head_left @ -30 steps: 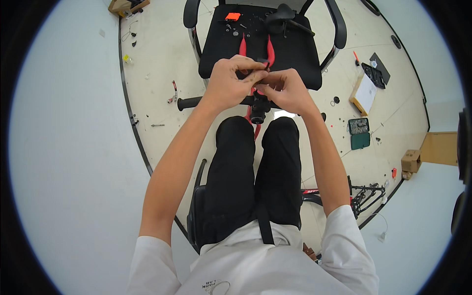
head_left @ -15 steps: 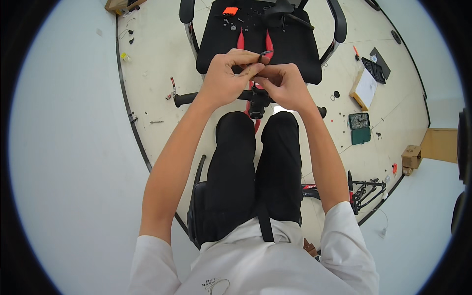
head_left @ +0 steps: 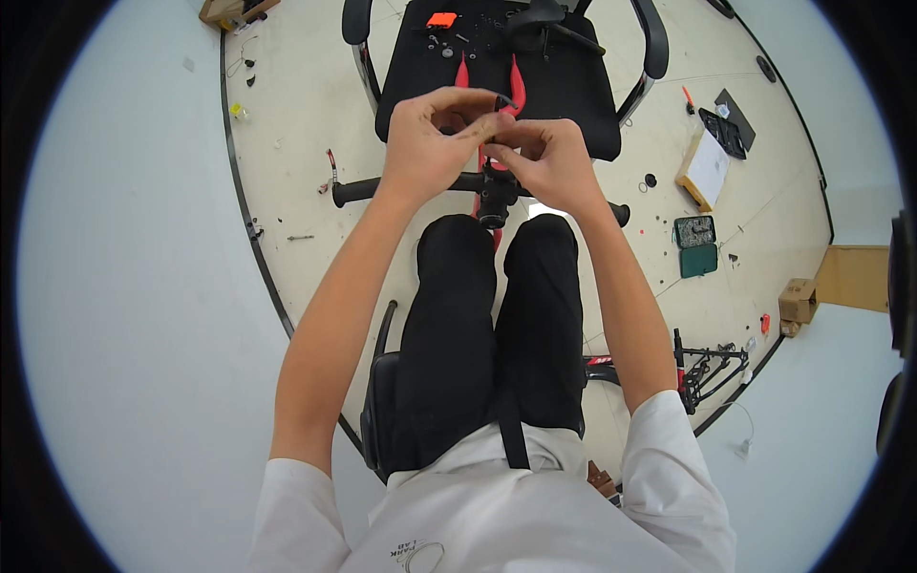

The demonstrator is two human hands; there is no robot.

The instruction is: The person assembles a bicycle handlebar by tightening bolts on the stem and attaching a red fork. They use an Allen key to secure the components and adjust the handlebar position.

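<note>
My left hand (head_left: 427, 148) is closed, its fingers round a thin black bent hex key (head_left: 506, 100) whose end sticks out past the fingertips. Beside it, my right hand (head_left: 552, 164) pinches at the same spot, and its fingertips meet those of the left. Whatever lies between the right fingers is hidden. Just below both hands sits a black bicycle handlebar (head_left: 355, 192) with a black stem (head_left: 494, 202). Beyond the hands, the two prongs of a red bicycle fork (head_left: 517, 81) rest against the black seat of an office chair (head_left: 411, 100).
On the chair seat lie an orange box (head_left: 441, 20), several small metal parts and a black bicycle saddle (head_left: 541, 13). To the right on the floor are a white-topped board (head_left: 705, 170), a green case (head_left: 698, 261), a cardboard box (head_left: 798, 300) and a black bicycle frame (head_left: 702, 377).
My left hand has shifted slightly left, with its fingers spread a little wider around the hex key. The key has tilted downward at its end. My right hand stays nearly in place.
</note>
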